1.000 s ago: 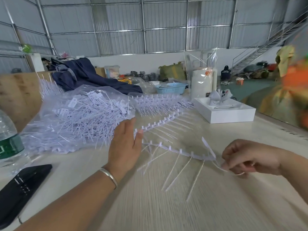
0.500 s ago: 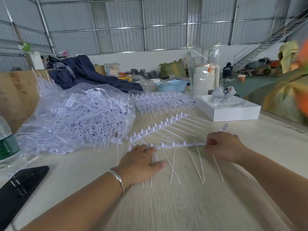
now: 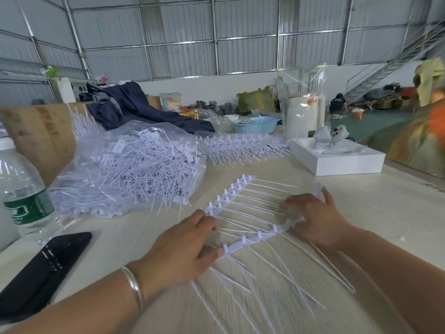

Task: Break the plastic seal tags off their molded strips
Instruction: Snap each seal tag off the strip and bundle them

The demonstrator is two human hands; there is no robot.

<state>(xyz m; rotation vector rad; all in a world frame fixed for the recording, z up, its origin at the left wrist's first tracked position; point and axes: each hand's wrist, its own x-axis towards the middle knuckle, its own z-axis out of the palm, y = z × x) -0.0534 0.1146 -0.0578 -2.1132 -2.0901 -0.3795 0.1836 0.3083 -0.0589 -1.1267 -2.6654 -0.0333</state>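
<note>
Strip (image 3: pixel 260 236) spans between hands: left hand (image 3: pixel 183 247) pinches one end, right hand (image 3: pixel 313 218) grips other.

Strip (image 3: pixel 261 236) ends hidden under hands; phone (image 3: pixel 41 273) cut by left edge

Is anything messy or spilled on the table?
Yes. Loose white tags poke and spill out of the clear plastic bag onto the table, beside the water bottle. Nothing looks broken; the near strip just lies slanted between both hands.
</note>
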